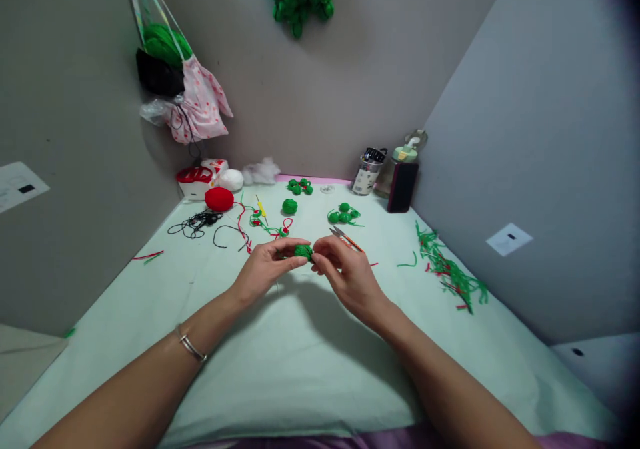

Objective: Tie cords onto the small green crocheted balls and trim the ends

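Observation:
A small green knitted ball is held above the pale cloth, near the middle of the view. My left hand grips its left side between thumb and fingers. At its right end, the fingertips of my right hand are pinched together against the ball; whether they hold a strand is too small to tell. Snips with orange handles lie just behind my right hand. A ball of green yarn and a yellow-handled hook rest beyond my hands.
Red yarn and tangled black cord lie at the back left. Green knitted pieces sit behind the snips. Green scraps are strewn on the right. A phone leans upright near a pen cup.

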Demonstrator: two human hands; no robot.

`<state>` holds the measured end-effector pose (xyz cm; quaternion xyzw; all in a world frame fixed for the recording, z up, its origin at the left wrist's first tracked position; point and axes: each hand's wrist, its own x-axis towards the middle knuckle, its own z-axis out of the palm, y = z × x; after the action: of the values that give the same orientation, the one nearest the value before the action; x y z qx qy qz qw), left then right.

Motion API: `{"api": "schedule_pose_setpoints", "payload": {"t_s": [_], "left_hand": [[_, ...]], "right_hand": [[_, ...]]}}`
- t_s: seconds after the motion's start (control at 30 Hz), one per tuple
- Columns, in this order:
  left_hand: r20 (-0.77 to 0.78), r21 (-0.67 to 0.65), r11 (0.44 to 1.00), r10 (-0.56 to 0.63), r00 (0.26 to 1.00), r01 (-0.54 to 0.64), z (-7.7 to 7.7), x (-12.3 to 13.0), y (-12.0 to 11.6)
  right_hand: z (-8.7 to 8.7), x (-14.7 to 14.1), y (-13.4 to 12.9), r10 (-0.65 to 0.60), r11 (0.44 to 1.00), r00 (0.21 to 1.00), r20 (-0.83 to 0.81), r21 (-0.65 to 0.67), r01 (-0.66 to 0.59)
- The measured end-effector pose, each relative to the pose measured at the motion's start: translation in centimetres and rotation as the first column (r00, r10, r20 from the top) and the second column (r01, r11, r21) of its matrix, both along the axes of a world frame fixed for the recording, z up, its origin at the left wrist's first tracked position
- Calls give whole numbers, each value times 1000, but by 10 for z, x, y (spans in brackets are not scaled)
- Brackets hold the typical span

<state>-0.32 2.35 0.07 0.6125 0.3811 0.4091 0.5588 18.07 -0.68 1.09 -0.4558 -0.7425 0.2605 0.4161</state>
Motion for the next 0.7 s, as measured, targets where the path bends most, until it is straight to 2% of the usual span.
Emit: {"api": "schedule_pose_setpoints", "payload": {"t_s": [0.07,0.13,0.23,0.3,0.47,0.6,0.7], "left_hand": [[-11,-6,1000,-1,1000,1,0,2,-1],[-14,0,1000,1,1000,-1,-1,3,-1],[-26,56,998,-8,1000,9,-4,3,-1],[-36,88,995,-43,998,46,-6,3,-1],[-31,80,992,-91,995,93,-1,-1,-1],[-31,73,984,-159,987,161,1,0,-2],[-114,100,980,-159,981,170,-5,2,-2]], "right_hand": [[0,0,0,-54,988,982,181,151,27],[0,1,0,-122,961,951,283,272,42],[2,2,0,-132,950,943,306,311,32],[5,3,-1,-89,957,964,249,291,13],[11,4,-1,-14,975,998,-63,219,28],[8,1,0,58,973,997,-45,225,-47],[13,4,2,21,979,984,-178,201,15]]}}
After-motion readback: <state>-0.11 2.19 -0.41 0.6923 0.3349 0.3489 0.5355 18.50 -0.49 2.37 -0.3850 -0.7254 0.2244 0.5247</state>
